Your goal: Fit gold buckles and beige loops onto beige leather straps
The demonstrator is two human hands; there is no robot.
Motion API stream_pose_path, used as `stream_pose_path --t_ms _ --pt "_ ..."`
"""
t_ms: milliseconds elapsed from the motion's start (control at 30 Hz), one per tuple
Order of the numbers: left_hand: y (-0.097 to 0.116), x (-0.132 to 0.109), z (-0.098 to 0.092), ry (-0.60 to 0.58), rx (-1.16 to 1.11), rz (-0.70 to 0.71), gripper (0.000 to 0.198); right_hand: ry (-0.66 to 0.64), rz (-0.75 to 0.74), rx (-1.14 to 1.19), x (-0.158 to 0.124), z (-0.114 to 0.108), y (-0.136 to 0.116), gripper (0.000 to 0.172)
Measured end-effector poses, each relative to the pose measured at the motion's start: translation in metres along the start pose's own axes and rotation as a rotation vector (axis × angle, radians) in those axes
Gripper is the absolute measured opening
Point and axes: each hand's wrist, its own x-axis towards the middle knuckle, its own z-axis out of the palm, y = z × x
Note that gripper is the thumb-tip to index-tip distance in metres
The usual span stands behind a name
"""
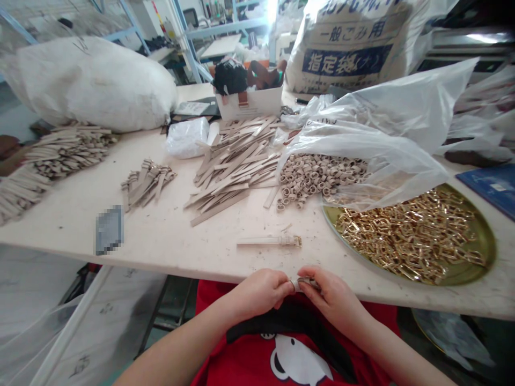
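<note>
At the table's front edge my left hand [263, 289] and my right hand [332, 292] meet, both closed with fingers pinched. Between them is a small beige strap piece [296, 286], held from both sides; most of it is hidden by the fingers. Just beyond my hands a single beige strap [261, 244] with a gold buckle [297, 241] at its right end lies flat on the table. To the right sits a round tray [488, 244] heaped with gold buckles [410, 236]. Small beige strap loops [308, 177] spill from a clear plastic bag [386, 139].
Loose beige straps [237, 166] are piled mid-table. A smaller bundle of buckled straps [147, 182] lies left of them, near a pixelated rectangle [109, 229]. Stacked straps [68, 150] fill the far left beside a large white sack [92, 86]. A white box [249, 104] stands behind.
</note>
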Motion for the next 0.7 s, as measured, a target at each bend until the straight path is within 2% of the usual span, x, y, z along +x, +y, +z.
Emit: stream_pose_path --t_ms 100,167,333,500,700 --pt "0.0029 0.0007 -0.0006 0.012 -0.014 -0.004 0.037 0.002 -0.073 0.022 -0.0022 -0.0011 0.002 0.014" --pt "0.0052 0.0004 -0.0024 0.01 -0.036 0.001 0.036 0.033 -0.065 0.058 -0.0035 -0.0017 0.0043 0.015" --pt "0.0061 -0.0029 -0.0072 -0.088 -0.191 -0.059 0.023 0.121 -0.033 0.055 -0.0041 0.0005 0.0076 0.018" --pt "0.005 -0.0004 -0.001 0.018 -0.102 -0.029 0.029 0.122 -0.106 0.036 -0.0048 0.0055 0.002 0.015" --pt "0.0041 0.0001 0.001 0.061 -0.071 -0.015 0.024 0.137 -0.147 -0.028 -0.001 0.007 0.0017 0.016"
